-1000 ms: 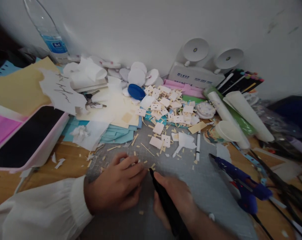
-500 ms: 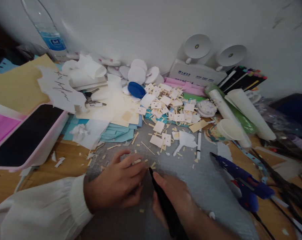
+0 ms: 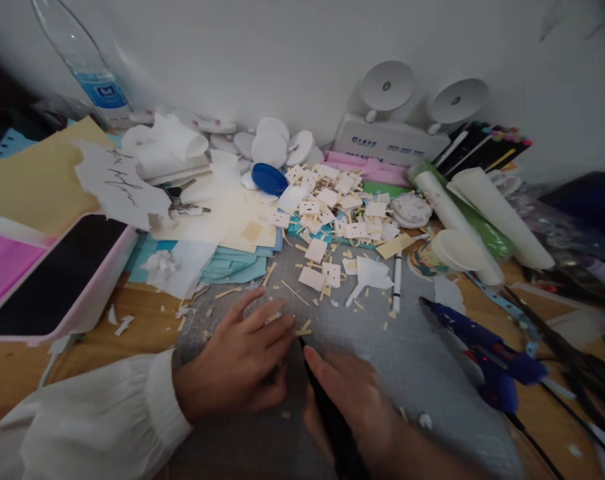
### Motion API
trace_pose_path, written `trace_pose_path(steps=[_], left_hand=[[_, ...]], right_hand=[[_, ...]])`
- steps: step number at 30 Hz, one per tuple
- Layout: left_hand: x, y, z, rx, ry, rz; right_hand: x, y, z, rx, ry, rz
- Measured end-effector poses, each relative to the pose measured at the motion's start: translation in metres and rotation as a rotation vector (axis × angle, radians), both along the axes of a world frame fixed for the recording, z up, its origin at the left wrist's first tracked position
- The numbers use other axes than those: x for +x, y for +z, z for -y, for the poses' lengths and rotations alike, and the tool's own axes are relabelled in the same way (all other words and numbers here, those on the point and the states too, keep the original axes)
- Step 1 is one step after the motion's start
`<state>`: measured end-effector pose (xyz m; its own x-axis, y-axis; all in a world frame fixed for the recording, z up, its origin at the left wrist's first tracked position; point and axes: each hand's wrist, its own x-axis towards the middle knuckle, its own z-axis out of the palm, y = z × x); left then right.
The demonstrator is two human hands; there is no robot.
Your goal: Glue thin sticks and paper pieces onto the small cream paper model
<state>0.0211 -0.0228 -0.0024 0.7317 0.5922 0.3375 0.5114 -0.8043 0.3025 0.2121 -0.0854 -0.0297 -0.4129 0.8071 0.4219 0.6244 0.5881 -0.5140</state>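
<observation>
My left hand (image 3: 247, 357), in a white cuffed sleeve, hovers low over the grey mat (image 3: 382, 347) with its fingers stretched forward and slightly apart; its thumb is bent underneath. My right hand (image 3: 352, 393) is wrapped round a long black tool with a narrow tip (image 3: 327, 413); its exact kind is not clear. The tool's tip points at the mat close to my left fingertips, beside small cream paper strips (image 3: 305, 329). Ahead lies a heap of small pale paper squares with drawn faces (image 3: 309, 208), mixed with cream strips.
A blue glue gun (image 3: 487, 343) with a cord lies at the right. A paper cup (image 3: 457, 252) and a white marker (image 3: 397, 283) lie beyond. A phone (image 3: 57, 277) rests at left near teal paper sheets (image 3: 237, 265). A white router (image 3: 392, 137) stands against the wall.
The view has shifted slightly. My left index finger is a little higher and farther from the others. My right hand keeps its grip on the black tool, almost in place.
</observation>
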Motion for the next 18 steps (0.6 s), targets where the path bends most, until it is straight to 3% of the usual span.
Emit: trace_pose_path(steps=[3,8,10,12,18], left_hand=[[-0.002,-0.001,-0.001,-0.007,-0.004,0.018],[-0.003,-0.001,-0.004,-0.05,0.013,0.047],[-0.002,0.0,-0.006,-0.081,0.031,0.034],[-0.001,0.001,-0.006,-0.086,0.042,0.009],[0.0,0.008,-0.003,-0.067,0.029,-0.074]], right_hand=[[0.006,-0.001,0.001,-0.004,-0.011,0.005],[0.015,0.0,-0.005,-0.161,-0.354,-0.199],[0.014,0.003,-0.01,-0.245,-0.393,-0.3],[0.012,0.006,-0.015,-0.303,-0.333,-0.324],[0.011,-0.004,-0.026,-0.255,-0.084,-0.274]])
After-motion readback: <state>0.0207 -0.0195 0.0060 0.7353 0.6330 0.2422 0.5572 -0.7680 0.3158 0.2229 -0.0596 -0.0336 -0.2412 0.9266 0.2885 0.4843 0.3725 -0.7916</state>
